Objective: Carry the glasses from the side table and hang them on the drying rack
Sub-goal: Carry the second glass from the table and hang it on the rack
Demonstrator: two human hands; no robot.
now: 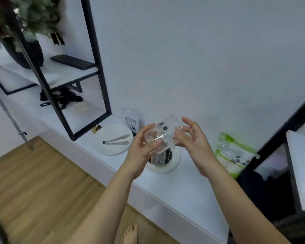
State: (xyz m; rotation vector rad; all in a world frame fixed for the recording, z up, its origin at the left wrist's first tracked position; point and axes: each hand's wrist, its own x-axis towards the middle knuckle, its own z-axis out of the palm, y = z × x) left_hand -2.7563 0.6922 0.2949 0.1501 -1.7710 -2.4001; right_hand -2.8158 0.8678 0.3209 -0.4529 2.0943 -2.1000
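Note:
A clear glass [163,133] with dark dots printed on it is tilted on its side in the air, between both hands. My left hand [143,143] grips its lower end and my right hand [192,136] cups its upper rim side with fingers spread. Directly below them stands the drying rack [173,162], a round white base with thin upright wires, on the low white ledge [174,194]. Another clear glass [158,158] seems to sit on the rack, partly hidden by my left hand.
A white plate [113,148] with metal tongs [115,140] lies left of the rack. A QR-code card [130,121] leans on the wall. A green and white pouch [234,155] stands to the right. Black-framed shelves [102,81] rise at left, another black frame [278,131] at right. Wooden floor below.

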